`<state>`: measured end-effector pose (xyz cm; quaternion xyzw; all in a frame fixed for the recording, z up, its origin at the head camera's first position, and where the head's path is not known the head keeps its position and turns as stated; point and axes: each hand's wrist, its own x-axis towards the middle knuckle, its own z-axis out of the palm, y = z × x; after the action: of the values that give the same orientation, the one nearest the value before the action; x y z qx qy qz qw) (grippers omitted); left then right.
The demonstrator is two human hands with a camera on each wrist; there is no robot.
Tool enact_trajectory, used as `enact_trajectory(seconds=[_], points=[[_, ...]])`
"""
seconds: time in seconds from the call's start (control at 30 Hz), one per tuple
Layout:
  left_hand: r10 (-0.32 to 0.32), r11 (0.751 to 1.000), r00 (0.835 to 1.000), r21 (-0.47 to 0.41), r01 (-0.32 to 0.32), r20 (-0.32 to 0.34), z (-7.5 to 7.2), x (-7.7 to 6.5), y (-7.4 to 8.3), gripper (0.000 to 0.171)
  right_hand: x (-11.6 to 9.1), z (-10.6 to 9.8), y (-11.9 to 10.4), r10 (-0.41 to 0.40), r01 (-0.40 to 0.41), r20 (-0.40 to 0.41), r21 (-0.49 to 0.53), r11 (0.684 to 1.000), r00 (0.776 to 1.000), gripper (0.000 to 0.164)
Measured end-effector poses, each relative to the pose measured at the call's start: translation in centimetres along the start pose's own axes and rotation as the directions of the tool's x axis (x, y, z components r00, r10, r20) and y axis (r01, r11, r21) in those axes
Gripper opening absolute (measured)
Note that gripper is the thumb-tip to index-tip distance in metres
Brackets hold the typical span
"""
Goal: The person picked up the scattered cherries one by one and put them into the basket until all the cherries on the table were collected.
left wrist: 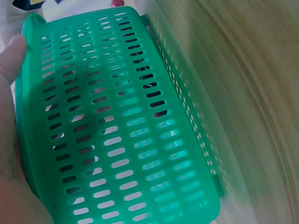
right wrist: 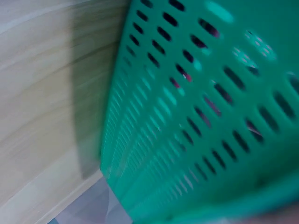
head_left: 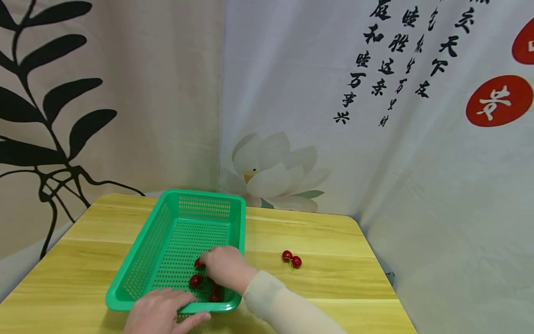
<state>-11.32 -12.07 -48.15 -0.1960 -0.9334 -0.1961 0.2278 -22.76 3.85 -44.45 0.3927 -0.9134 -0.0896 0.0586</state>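
A green plastic basket [head_left: 196,227] with slotted walls stands on the wooden table. My left hand [head_left: 160,308] holds its near rim, fingers over the inner side and thumb outside; the left wrist view shows the thumb [left wrist: 14,53] by the rim. My right hand [head_left: 227,266] reaches over the right wall into the near end of the basket. One dark red cherry [head_left: 199,263] is right at its fingertips, another cherry [head_left: 196,281] lies beside it, and more cherries [head_left: 216,295] lie partly under the hand. I cannot tell whether the right fingers grip a cherry, since the hand hides them.
Two cherries [head_left: 292,260] with joined stems lie on the table [head_left: 329,287] to the right of the basket. Behind the table hangs a pale cloth [head_left: 283,93] printed with writing, a lotus and dark leaves.
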Motion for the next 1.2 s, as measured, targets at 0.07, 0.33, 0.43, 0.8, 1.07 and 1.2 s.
enact_trajectory(seconds=[0.07, 0.33, 0.43, 0.8, 1.07, 1.2], points=[[-0.006, 1.0, 1.0, 0.005, 0.006, 0.005, 0.0, 0.0, 0.0, 0.032, -0.6, -0.4, 0.9, -0.035, 0.039, -0.128, 0.027, 0.999, 0.991, 0.017], [-0.032, 0.999, 0.998, 0.025, 0.031, 0.056, 0.1, 0.1, 0.2, 0.037, -5.6, -0.6, 8.6, 0.176, -0.099, -0.32, 0.241, 0.965, 0.931, 0.016], [-0.028, 0.999, 0.998, 0.029, 0.027, 0.063, 0.0, 0.1, 0.3, 0.037, -8.4, 0.8, 12.2, 0.338, -0.27, -0.183, 0.315, 0.91, 0.923, 0.02], [-0.056, 0.998, 0.995, 0.034, 0.053, 0.088, -0.1, 0.0, 0.1, 0.038, -15.0, 6.0, 17.4, 0.431, -0.424, 0.097, 0.465, 0.777, 0.897, 0.022], [-0.065, 0.998, 0.992, 0.024, 0.063, 0.112, -0.1, 0.0, 0.1, 0.037, -15.3, 8.0, 17.2, 0.409, -0.394, 0.073, 0.458, 0.796, 0.91, 0.02], [-0.056, 0.998, 0.994, 0.021, 0.054, 0.099, -0.2, 0.0, 0.1, 0.036, -15.2, 8.5, 17.1, 0.4, -0.378, 0.047, 0.439, 0.815, 0.915, 0.022]])
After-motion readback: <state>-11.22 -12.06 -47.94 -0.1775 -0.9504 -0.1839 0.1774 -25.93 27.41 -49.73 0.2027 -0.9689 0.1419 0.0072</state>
